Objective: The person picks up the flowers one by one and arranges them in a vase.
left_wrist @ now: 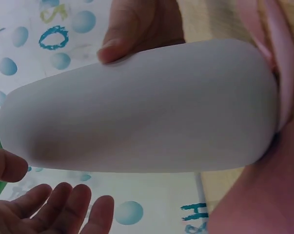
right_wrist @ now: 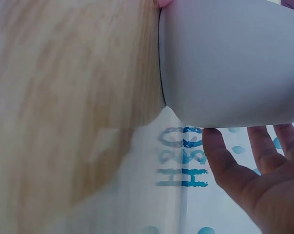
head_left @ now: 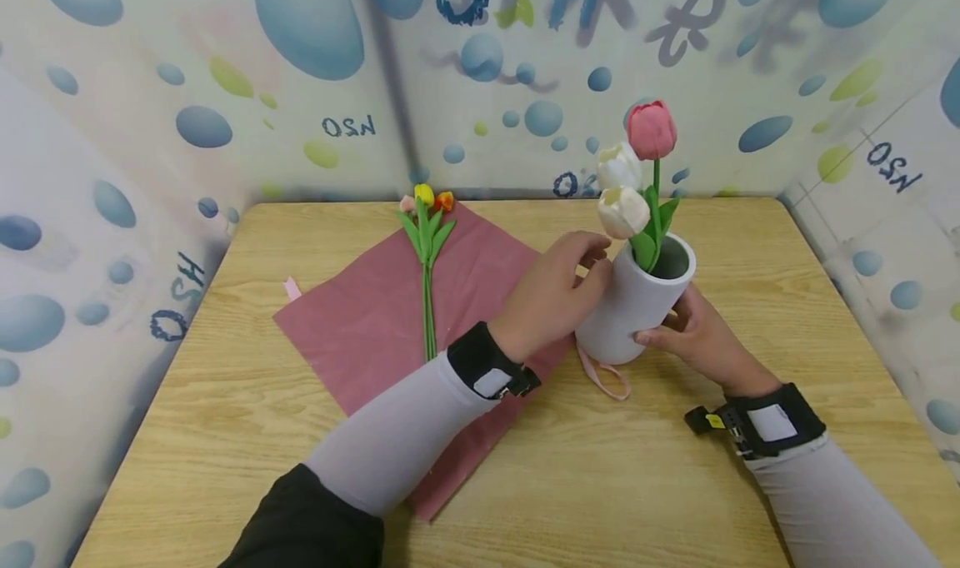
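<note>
A white vase (head_left: 618, 314) leans slightly to the right on the table, holding a pink tulip (head_left: 652, 130) and two white tulips (head_left: 624, 212) with green leaves. My right hand (head_left: 708, 343) grips the lower right side of the vase, thumb in front and fingers behind. In the right wrist view its fingertips (right_wrist: 212, 139) press against the vase wall. My left hand (head_left: 555, 289) is beside the rim on the left, fingers loosely bent and holding nothing. Seen from the left wrist, its fingers (left_wrist: 73, 202) are spread just off the vase.
Mauve wrapping paper (head_left: 360, 310) is spread on the wooden table (head_left: 637, 485), partly under my left forearm. On it lie several tulips (head_left: 425, 210) with yellow, orange and pink heads. A pink ribbon (head_left: 603, 376) loops out by the vase's base. A patterned backdrop (head_left: 480, 127) stands behind.
</note>
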Tool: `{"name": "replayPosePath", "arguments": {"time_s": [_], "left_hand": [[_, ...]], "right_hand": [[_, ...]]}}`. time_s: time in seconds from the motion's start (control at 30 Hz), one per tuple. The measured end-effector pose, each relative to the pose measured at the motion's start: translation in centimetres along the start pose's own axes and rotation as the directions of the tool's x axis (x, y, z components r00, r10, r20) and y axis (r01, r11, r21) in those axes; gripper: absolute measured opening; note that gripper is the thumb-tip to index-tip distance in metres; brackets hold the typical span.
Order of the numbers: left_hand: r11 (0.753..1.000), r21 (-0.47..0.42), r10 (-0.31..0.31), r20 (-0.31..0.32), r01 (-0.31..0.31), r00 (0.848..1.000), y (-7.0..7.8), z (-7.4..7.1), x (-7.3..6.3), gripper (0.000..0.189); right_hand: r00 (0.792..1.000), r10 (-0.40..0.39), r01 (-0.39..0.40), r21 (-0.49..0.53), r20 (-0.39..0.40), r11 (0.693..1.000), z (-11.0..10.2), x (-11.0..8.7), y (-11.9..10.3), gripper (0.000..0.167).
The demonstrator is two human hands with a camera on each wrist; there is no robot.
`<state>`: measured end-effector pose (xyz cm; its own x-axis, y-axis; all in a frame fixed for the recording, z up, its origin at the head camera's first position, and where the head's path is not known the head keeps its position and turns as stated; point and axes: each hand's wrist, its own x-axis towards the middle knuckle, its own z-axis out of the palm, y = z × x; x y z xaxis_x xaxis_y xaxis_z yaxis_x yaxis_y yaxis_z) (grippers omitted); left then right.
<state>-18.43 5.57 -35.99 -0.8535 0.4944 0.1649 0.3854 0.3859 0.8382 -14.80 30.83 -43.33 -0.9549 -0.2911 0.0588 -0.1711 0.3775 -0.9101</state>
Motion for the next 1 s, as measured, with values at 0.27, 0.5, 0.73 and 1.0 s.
{"name": "replayPosePath", "arguments": {"time_s": [0.27, 0.5, 0.73, 1.0], "left_hand": [[0.999, -0.009, -0.031, 0.009, 0.031, 0.999, -2.2, 1.0, -2.1, 0.049], [0.989, -0.131, -0.054, 0.115, 0.069, 0.992, -3.3, 2.4, -3.1, 0.066], [0.997, -0.072, -0.029, 0.073, 0.034, 0.997, -3.5, 3.4, -3.4, 0.066], [0.996, -0.089, -0.029, 0.045, 0.033, 0.999, -3.5, 4.0, -3.2, 0.067]], "right_hand": [[0.999, -0.007, 0.007, -0.012, 0.033, 1.0, -0.5, -0.2, 0.1, 0.083], [0.994, -0.102, 0.104, 0.071, -0.022, 0.992, -0.6, -0.4, 1.4, 0.065], [0.993, -0.112, 0.114, 0.099, -0.026, 0.989, -0.4, -0.5, 1.3, 0.062], [0.994, -0.101, 0.104, 0.083, -0.043, 0.991, -0.4, -0.5, 1.2, 0.065]]}}
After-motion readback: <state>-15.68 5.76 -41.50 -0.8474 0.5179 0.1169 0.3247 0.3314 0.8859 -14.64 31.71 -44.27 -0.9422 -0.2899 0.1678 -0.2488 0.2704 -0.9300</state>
